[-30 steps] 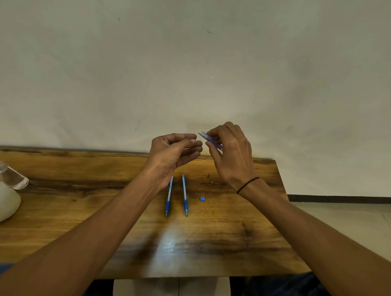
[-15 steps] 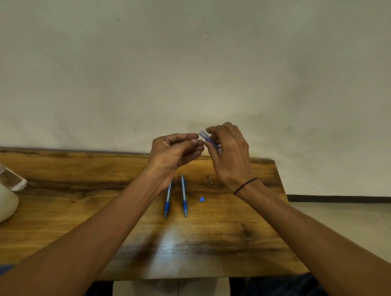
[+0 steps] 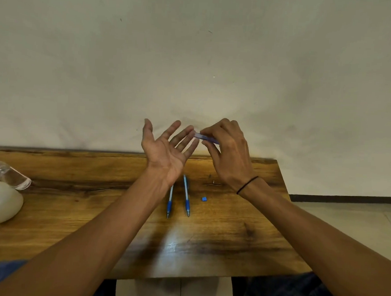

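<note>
Right hand (image 3: pixel 229 154) pinches a small clear-blue pen barrel (image 3: pixel 205 137) up above the table's (image 3: pixel 72 199) far edge; left hand (image 3: pixel 167 150) is spread wide, palm up, fingertips just beside the barrel.

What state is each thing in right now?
Left hand: open, palm up.
Right hand: pinches translucent blue pen barrel.
Pen barrel: aloft, tilted.
Two blue-and-white ballpoint pens: lying parallel on brown wooden table.
Small blue square cap: loose on table.
Clear plastic bottle: lying on side.
</note>
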Tool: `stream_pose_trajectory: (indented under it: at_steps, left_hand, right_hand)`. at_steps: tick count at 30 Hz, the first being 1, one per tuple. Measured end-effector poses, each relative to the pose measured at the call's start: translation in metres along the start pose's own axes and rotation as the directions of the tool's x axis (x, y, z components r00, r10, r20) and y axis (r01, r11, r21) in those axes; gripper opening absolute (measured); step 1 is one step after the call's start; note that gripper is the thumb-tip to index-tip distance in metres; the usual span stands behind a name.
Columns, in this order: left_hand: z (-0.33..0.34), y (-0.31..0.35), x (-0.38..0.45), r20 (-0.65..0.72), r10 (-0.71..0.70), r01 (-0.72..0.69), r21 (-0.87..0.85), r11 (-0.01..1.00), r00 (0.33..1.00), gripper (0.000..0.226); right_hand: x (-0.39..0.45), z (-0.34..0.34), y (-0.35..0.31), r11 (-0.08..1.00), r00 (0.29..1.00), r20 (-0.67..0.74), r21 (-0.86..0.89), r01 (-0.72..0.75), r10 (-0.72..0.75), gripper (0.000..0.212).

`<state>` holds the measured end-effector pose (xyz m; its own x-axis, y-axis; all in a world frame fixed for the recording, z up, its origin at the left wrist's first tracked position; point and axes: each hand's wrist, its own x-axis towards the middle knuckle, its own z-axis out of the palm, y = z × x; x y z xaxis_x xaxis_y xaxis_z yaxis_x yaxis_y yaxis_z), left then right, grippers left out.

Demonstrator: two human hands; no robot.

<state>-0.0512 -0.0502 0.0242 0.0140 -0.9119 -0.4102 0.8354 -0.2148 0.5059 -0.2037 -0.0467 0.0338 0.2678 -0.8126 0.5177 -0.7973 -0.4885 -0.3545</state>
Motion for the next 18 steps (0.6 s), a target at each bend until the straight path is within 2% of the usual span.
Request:
stream_pose_trajectory:
  at_steps: [3,4,7,10,14,16,18]
  left_hand:
    - [0.004,-0.001,0.001,0.081,0.005,0.004,-0.111,0.994,0.997,0.090]
    - [0.006,-0.002,0.000,0.105,0.000,0.013,-0.126,0.992,0.994,0.094]
    - [0.008,-0.004,-0.004,0.124,-0.002,0.017,-0.118,0.993,0.992,0.101]
    - [0.009,-0.004,-0.007,0.104,0.005,0.006,-0.105,0.994,0.995,0.102]
    - [0.012,-0.002,-0.009,0.104,0.011,0.001,-0.110,0.994,0.995,0.103]
    - [0.012,-0.001,-0.009,0.101,0.011,0.000,-0.106,0.994,0.995,0.104]
    - [0.012,-0.002,-0.009,0.105,0.012,-0.001,-0.106,0.994,0.994,0.104]
  right_hand:
    - [0.004,-0.001,-0.008,0.997,0.997,0.022,0.018,0.076,-0.077,0.043]
    - [0.005,-0.001,-0.009,0.994,0.994,0.027,0.004,0.108,-0.108,0.043]
    - [0.009,-0.003,-0.007,0.971,0.974,0.048,-0.083,0.225,-0.221,0.026]
    - [0.012,-0.001,-0.007,0.963,0.969,0.036,-0.110,0.247,-0.245,0.038]
    - [0.011,0.000,-0.008,0.939,0.948,0.046,-0.135,0.318,-0.314,0.029]
    - [0.011,0.000,-0.009,0.942,0.952,0.041,-0.136,0.306,-0.303,0.037]
    - [0.011,0.000,-0.008,0.936,0.947,0.043,-0.143,0.323,-0.320,0.035]
